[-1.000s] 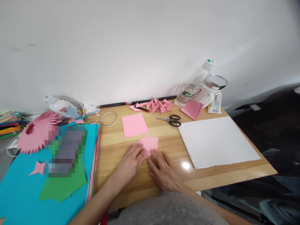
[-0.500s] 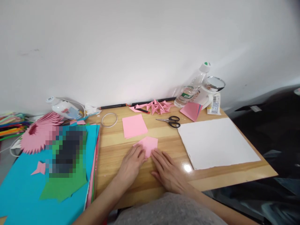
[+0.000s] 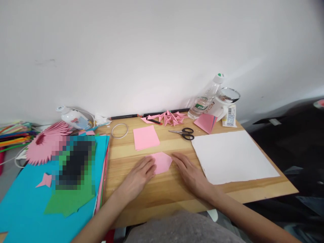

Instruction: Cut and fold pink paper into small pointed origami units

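At nine o'clock, left fingers (image 3: 149,163) overlapped a pink folded-paper polygon (image 3: 163,163), probably flimsy, best edge-held; grip unclear. Right fingers (image 3: 180,162) lay loose at three.

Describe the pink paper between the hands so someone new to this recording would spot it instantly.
On the wooden table, look between the person's left hand and right hand. The pink paper lies there, its left end partly covered by the left hand. Its pointed, many-sided outline sets it apart from the square pink sheets just beyond it.
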A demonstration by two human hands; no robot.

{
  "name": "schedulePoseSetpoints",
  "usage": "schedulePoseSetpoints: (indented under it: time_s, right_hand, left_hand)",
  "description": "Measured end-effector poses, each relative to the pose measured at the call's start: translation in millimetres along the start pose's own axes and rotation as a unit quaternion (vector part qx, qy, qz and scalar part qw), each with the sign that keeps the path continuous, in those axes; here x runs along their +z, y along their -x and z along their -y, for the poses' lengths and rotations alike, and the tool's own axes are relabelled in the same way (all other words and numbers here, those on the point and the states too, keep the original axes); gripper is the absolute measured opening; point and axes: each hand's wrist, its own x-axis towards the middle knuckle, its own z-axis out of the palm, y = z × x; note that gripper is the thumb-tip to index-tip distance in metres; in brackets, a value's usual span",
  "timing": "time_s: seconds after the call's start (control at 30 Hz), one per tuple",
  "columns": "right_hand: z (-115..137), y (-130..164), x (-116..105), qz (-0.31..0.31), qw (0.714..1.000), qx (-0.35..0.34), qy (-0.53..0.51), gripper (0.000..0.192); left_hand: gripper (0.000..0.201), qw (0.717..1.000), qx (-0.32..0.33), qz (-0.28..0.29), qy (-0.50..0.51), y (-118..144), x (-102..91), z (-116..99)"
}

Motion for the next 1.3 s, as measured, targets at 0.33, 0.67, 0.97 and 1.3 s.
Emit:
schedulePoseSetpoints:
  time_s: [0.33,0.67,0.97,1.3]
  right_hand:
    - [2.8,-10.1,2.9,0.026,0.99,-0.126,-0.058,0.045]
    - [16.1,-12.3,-11.1,0.01,0.976,-0.219,-0.013,0.034]
    - [20.2,-20.7,2.6,0.023,0.973,-0.229,-0.022,0.023]
    - [24.5,-27.0,3.7,0.029,0.974,-0.222,-0.042,0.029]
  left_hand:
    - [0.037,0.999,0.006,0.042,0.023,6.5,-7.8,11.7]
    - [0.032,1.0,0.007,0.002,0.018,3.6,-1.4,8.3]
    - [0.031,0.998,-0.002,-0.018,0.056,5.6,0.5,11.1]
    - [0.031,0.993,-0.007,-0.031,0.111,5.2,-2.3,12.2]
